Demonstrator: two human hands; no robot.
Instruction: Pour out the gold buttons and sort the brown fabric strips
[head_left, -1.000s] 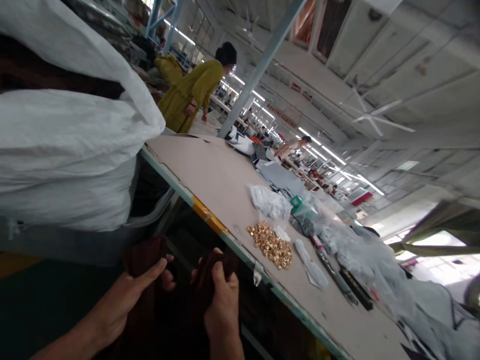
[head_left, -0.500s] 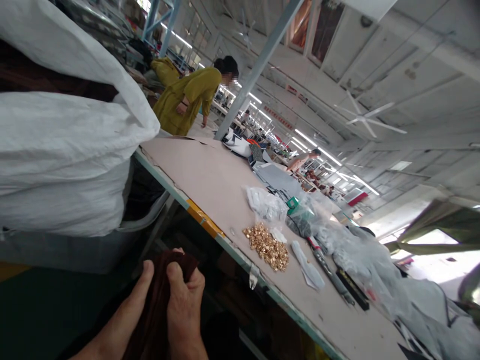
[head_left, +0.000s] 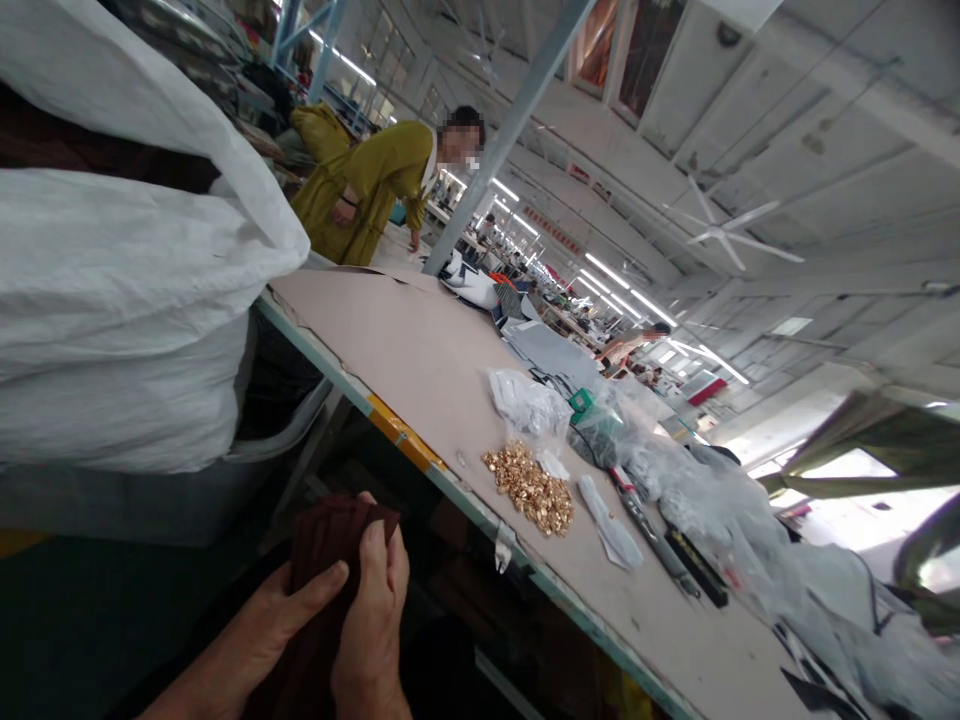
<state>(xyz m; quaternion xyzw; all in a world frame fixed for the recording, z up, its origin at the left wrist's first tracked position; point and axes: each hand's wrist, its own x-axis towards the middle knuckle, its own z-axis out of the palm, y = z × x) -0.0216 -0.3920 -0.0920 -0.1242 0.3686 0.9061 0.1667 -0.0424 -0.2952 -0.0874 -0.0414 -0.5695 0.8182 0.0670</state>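
Note:
A dark maroon piece of cloth (head_left: pixel 330 530) is gathered between both hands at the bottom of the view, below the table edge. My left hand (head_left: pixel 281 620) grips it from the left, thumb laid across the fabric. My right hand (head_left: pixel 375 620) pinches its top edge, fingers curled over the cloth. On the long table (head_left: pixel 420 350) to the right lies a heap of small gold metal pieces (head_left: pixel 529 487), an arm's reach from my hands.
A big white woven sack (head_left: pixel 127 280) bulges at left. Clear plastic bags (head_left: pixel 529 405), white tags (head_left: pixel 609 520), a green item (head_left: pixel 579 402), dark tools (head_left: pixel 660 540) and grey fabric (head_left: pixel 750 530) crowd the table's right. A person in a mustard dress (head_left: pixel 367 190) stands at the far end by a blue pillar (head_left: pixel 502 140).
My hands came together from apart and bunched the maroon cloth between them. The cloth's top edge now stands higher. The view drifted slightly; the person in mustard shifted.

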